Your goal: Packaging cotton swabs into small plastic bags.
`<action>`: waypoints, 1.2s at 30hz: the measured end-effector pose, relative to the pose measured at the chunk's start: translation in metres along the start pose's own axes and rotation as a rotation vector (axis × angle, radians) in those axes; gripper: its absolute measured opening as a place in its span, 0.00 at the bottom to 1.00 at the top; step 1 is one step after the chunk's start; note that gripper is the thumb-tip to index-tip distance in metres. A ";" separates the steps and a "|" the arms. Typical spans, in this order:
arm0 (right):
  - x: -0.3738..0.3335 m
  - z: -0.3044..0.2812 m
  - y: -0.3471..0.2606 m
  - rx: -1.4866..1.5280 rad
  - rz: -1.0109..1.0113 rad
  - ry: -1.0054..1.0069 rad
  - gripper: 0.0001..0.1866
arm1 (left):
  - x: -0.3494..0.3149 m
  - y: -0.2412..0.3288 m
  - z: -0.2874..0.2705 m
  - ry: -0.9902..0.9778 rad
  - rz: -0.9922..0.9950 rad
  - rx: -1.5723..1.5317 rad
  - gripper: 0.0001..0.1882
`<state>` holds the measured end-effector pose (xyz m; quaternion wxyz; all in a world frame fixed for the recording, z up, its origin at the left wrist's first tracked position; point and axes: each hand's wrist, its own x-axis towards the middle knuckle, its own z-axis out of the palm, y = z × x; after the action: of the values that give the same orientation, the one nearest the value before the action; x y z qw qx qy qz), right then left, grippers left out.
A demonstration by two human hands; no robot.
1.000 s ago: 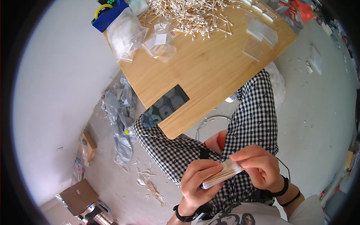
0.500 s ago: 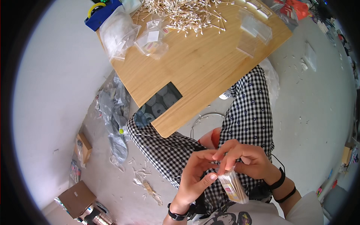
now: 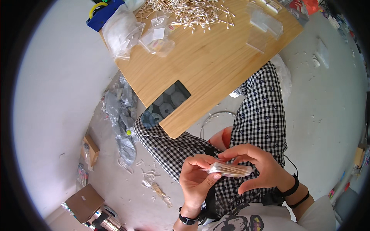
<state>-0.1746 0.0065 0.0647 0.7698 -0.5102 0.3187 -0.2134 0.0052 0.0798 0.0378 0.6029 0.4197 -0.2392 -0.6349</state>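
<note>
A small clear bag of cotton swabs [image 3: 232,169] lies level above my lap, its wooden sticks packed side by side. My left hand [image 3: 197,180] pinches one end of it between thumb and fingers. Around the far end curves my right hand [image 3: 260,166], thumb and fingers spread apart; whether a fingertip touches the bag's upper edge is hard to tell. A large heap of loose cotton swabs [image 3: 189,13] covers the far part of the wooden table [image 3: 185,65].
Flat clear bags [image 3: 266,25] lie at the table's right, with filled packs [image 3: 273,5] beyond. Plastic pouches [image 3: 158,38] and a stuffed clear bag [image 3: 121,32] sit at the left, beside a blue tape dispenser [image 3: 102,17]. A dark glossy panel [image 3: 169,102] marks the near edge.
The bag of cotton swabs has swung from hanging downward to lying level. My right hand has come off its top and opened around the other end, while my left keeps its pinch.
</note>
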 end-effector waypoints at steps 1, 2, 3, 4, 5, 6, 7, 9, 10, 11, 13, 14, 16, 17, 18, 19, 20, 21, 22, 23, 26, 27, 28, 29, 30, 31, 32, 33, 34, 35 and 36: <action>0.000 0.003 -0.001 0.015 -0.010 0.030 0.37 | -0.001 0.000 0.000 0.038 0.038 0.010 0.16; -0.001 0.004 -0.001 0.016 -0.011 0.031 0.37 | -0.002 0.000 0.001 0.073 0.076 0.017 0.15; -0.002 0.004 0.000 -0.050 -0.005 0.066 0.31 | -0.003 -0.001 0.000 0.072 0.075 0.018 0.15; -0.003 0.004 0.000 -0.115 0.002 0.101 0.26 | -0.004 -0.001 0.000 0.075 0.072 0.011 0.15; -0.003 0.004 0.000 -0.114 0.002 0.103 0.26 | -0.004 -0.001 -0.001 0.078 0.068 0.003 0.14; -0.003 0.004 -0.001 -0.190 -0.079 0.127 0.22 | -0.004 0.000 0.000 0.076 0.066 0.003 0.14; -0.003 0.004 -0.001 -0.265 -0.159 0.150 0.17 | -0.005 0.003 0.002 0.112 0.034 -0.016 0.12; -0.004 0.003 -0.005 -0.289 -0.169 0.153 0.17 | -0.004 0.006 0.001 0.148 0.002 -0.036 0.10; -0.004 0.003 -0.006 -0.313 -0.180 0.153 0.18 | -0.005 0.006 -0.002 0.146 0.017 0.046 0.09; -0.005 0.004 -0.009 -0.313 -0.181 0.156 0.18 | -0.005 0.007 -0.002 0.143 0.032 0.128 0.07; -0.006 0.006 -0.013 -0.309 -0.173 0.213 0.17 | -0.007 0.009 0.000 0.158 0.059 0.160 0.06; -0.006 0.007 -0.013 -0.308 -0.172 0.214 0.17 | -0.008 0.010 0.001 0.179 0.085 0.192 0.05; -0.005 0.007 -0.012 -0.333 -0.177 0.219 0.18 | -0.009 0.012 0.002 0.192 0.106 0.230 0.06; -0.006 0.008 -0.012 -0.333 -0.177 0.220 0.18 | -0.009 0.013 0.003 0.204 0.130 0.267 0.06; -0.006 0.008 -0.012 -0.324 -0.172 0.226 0.19 | -0.009 0.013 0.004 0.203 0.129 0.267 0.06; -0.006 0.009 -0.012 -0.314 -0.167 0.232 0.19 | -0.009 0.012 0.005 0.206 0.149 0.279 0.06; -0.006 0.008 -0.012 -0.314 -0.167 0.233 0.19 | -0.008 0.012 0.006 0.209 0.168 0.292 0.06; -0.006 0.008 -0.012 -0.327 -0.169 0.239 0.20 | -0.008 0.013 0.007 0.208 0.167 0.292 0.06; -0.007 0.008 -0.013 -0.339 -0.171 0.245 0.21 | -0.007 0.014 0.007 0.200 0.155 0.293 0.06; -0.007 0.008 -0.013 -0.339 -0.170 0.247 0.21 | -0.007 0.014 0.008 0.191 0.142 0.295 0.06; -0.006 0.008 -0.014 -0.330 -0.164 0.253 0.21 | -0.007 0.011 0.007 0.205 0.113 0.243 0.06; -0.006 0.008 -0.014 -0.347 -0.176 0.240 0.21 | -0.007 0.011 0.007 0.204 0.112 0.243 0.06; -0.006 0.008 -0.014 -0.363 -0.188 0.228 0.22 | -0.006 0.010 0.007 0.214 0.115 0.219 0.06; -0.006 0.008 -0.014 -0.364 -0.188 0.230 0.22 | -0.006 0.010 0.008 0.222 0.118 0.195 0.06; -0.006 0.008 -0.014 -0.349 -0.184 0.220 0.22 | -0.005 0.010 0.009 0.220 0.118 0.194 0.06; -0.006 0.008 -0.014 -0.333 -0.180 0.211 0.23 | -0.005 0.010 0.010 0.237 0.113 0.176 0.06; -0.006 0.008 -0.014 -0.334 -0.181 0.212 0.23 | -0.005 0.010 0.011 0.252 0.109 0.158 0.06; -0.006 0.007 -0.014 -0.338 -0.176 0.203 0.23 | -0.004 0.010 0.011 0.250 0.110 0.158 0.06; -0.006 0.007 -0.014 -0.342 -0.171 0.194 0.23 | -0.004 0.010 0.010 0.249 0.112 0.160 0.06; -0.006 0.007 -0.014 -0.343 -0.172 0.194 0.23 | -0.005 0.010 0.010 0.249 0.114 0.161 0.06; -0.006 0.008 -0.014 -0.323 -0.167 0.197 0.23 | -0.005 0.010 0.010 0.249 0.115 0.162 0.06</action>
<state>-0.1734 0.0101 0.0812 0.6227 -0.6283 0.3793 -0.2712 0.0027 0.0810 0.0528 0.6275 0.5278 -0.2366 -0.5212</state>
